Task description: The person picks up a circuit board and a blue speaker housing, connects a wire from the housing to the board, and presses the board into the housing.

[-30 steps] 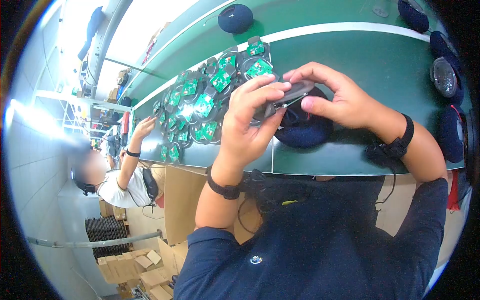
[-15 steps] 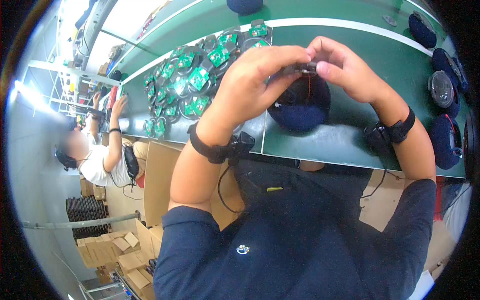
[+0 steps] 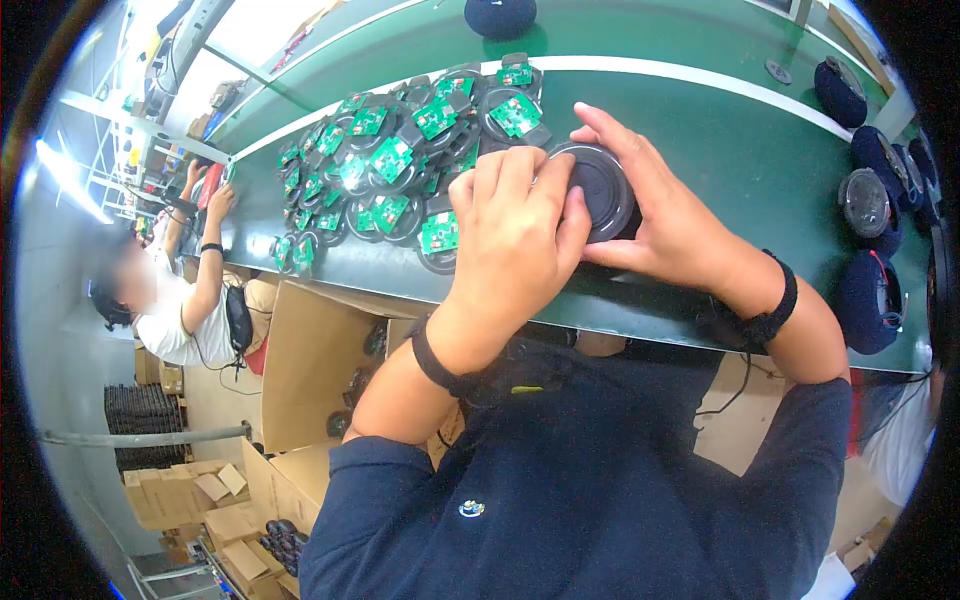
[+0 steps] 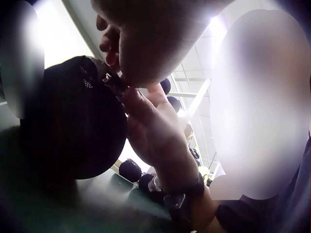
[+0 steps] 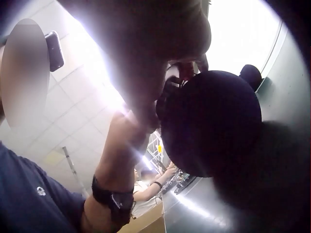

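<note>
A round black base [image 3: 598,190] faces up between both hands in the head view. My left hand [image 3: 515,220] grips its left edge, with the thumb over the near part of its face. My right hand [image 3: 685,215] curves round the right edge, thumb at the near side and fingers at the far side. Beneath the base is a rounded dark housing [image 4: 73,126], large in the left wrist view and mostly hidden in the head view. From the right wrist view, a bit of red shows at the gap between the housing [image 5: 214,126] and the hand.
Left of the hands, several clear-and-black round parts with green circuit boards [image 3: 392,158] cover the green bench [image 3: 700,120]. Several dark blue housings [image 3: 868,300] stand along the right end, and another housing [image 3: 500,15] at the back. A person [image 3: 165,300] works farther left, beside cardboard boxes [image 3: 315,370].
The black base was held tilted, nearly edge-on, above the housing with a red wire showing. It now lies flat over the housing, and both hands have come down around it.
</note>
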Motion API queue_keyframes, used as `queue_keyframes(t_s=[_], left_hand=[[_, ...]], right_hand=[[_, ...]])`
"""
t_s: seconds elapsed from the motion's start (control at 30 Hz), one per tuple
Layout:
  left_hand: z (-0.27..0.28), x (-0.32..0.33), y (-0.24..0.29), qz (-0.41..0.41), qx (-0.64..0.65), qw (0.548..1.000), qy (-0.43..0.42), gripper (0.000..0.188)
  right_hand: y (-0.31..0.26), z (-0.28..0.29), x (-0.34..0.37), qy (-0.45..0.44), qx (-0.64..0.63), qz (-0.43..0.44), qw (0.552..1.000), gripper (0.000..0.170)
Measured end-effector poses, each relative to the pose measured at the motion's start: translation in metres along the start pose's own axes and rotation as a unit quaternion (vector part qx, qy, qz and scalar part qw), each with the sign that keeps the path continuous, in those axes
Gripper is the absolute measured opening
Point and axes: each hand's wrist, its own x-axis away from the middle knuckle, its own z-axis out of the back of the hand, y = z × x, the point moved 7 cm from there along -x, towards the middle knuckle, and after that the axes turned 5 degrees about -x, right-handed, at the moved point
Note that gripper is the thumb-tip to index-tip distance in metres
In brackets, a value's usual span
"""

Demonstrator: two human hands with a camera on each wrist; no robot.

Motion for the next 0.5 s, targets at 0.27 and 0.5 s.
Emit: queue_keyframes(t_s=[0.27,0.5], left_hand=[[-0.032,-0.016,-0.015,0.032,0.056,0.998,0.007,0.011],[-0.018,-0.025,-0.008,0.019,0.084,0.996,0.029,0.024]], right_hand=[[0.006,-0.005,0.001,0.007,0.010,-0.041,0.999,0.113],[0.015,-0.005,-0.002,0.022,0.036,-0.049,0.998,0.116]])
